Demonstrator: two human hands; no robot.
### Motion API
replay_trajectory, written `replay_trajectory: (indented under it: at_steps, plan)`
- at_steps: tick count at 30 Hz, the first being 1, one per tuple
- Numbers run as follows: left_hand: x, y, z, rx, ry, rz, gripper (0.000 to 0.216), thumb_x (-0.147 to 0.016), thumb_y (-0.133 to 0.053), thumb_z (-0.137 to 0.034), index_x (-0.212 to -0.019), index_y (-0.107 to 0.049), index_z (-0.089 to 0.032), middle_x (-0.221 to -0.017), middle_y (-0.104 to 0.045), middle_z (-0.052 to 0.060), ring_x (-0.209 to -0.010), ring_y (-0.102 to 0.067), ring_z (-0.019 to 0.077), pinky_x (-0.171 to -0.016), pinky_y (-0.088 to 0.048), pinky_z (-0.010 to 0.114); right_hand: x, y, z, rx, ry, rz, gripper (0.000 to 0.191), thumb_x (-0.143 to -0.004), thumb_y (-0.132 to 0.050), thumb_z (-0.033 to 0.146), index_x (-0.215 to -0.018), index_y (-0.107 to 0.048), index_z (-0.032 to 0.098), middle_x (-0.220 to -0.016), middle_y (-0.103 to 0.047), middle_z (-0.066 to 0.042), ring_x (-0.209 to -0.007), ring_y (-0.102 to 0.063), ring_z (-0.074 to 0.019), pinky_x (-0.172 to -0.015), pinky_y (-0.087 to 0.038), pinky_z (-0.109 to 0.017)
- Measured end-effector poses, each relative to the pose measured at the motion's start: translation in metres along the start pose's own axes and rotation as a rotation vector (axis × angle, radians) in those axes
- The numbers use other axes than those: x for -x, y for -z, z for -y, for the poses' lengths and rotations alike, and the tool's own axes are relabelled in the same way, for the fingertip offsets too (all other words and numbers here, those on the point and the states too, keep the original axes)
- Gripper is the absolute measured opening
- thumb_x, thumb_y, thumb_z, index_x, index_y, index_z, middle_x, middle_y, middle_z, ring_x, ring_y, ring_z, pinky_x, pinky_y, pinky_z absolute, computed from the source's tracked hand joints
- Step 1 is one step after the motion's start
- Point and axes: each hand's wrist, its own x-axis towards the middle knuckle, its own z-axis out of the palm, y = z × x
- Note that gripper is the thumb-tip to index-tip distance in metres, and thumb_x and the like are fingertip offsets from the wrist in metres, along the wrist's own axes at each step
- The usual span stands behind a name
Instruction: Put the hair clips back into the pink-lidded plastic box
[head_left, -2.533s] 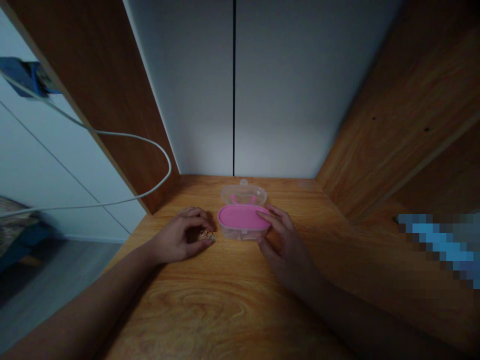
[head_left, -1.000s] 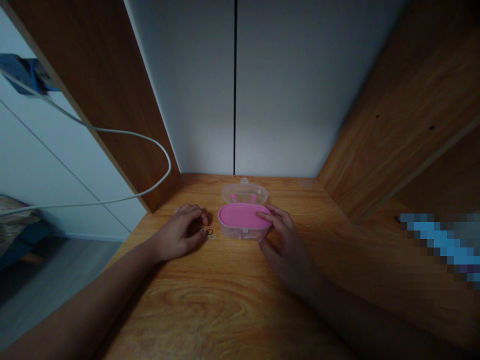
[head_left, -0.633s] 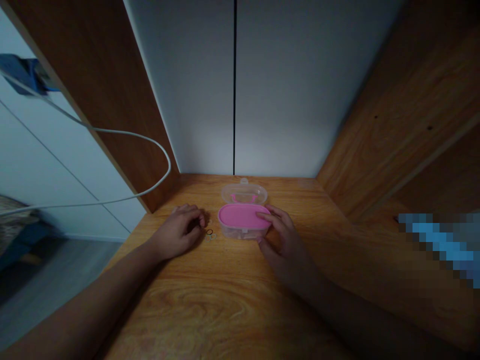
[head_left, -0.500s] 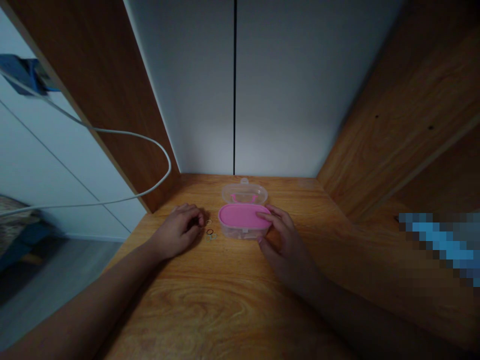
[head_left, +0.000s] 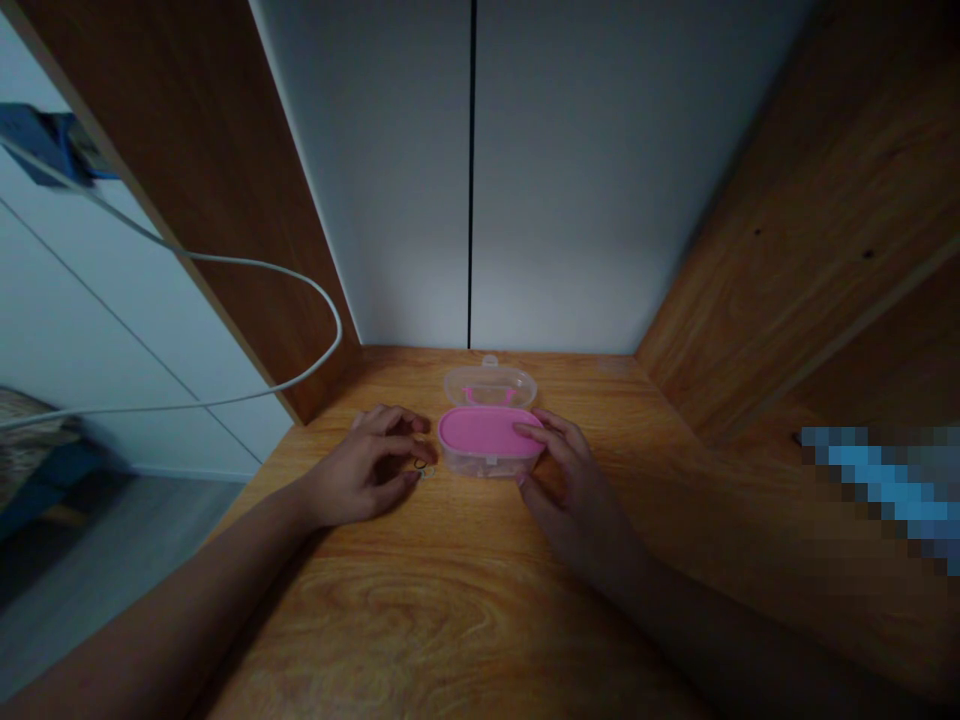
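A small oval box (head_left: 486, 445) with a pink inside and a clear flipped-back lid (head_left: 488, 383) stands open on the wooden desk (head_left: 465, 600). My right hand (head_left: 566, 480) rests against the box's right side, fingertips on its pink rim and thumb at its front wall. My left hand (head_left: 367, 470) lies just left of the box, fingers curled over a few tiny rings (head_left: 422, 466) on the wood. Its fingertips reach the rings; whether they pinch one is too dark to make out.
A white cable (head_left: 247, 270) loops past the brown side panel (head_left: 187, 180) at left. A white wall (head_left: 472, 170) closes the back and a wooden panel (head_left: 810, 220) the right. A pixelated blue patch (head_left: 885, 490) lies at far right.
My left hand had drawn back, baring the little rings; now its fingers have stretched forward over them again. The right hand and the box have stayed put.
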Motion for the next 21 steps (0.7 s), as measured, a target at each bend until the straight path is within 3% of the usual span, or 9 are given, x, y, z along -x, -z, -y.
replay_trajectory:
  at_steps: [21]
  plan:
    - [-0.001, -0.004, -0.015, 0.037, 0.039, 0.024, 0.006, -0.074, -0.065, -0.016, -0.078, -0.066, -0.019, -0.119, -0.058, 0.007, -0.115, -0.05, 0.0273, -0.099, -0.036, 0.043, 0.0, 0.001, 0.004, -0.01, -0.028, 0.005, 0.042, -0.087, -0.057, 0.017, -0.128, -0.055, 0.024, -0.142, -0.045, -0.012, -0.136, -0.043, -0.0267, -0.115, -0.038, -0.053]
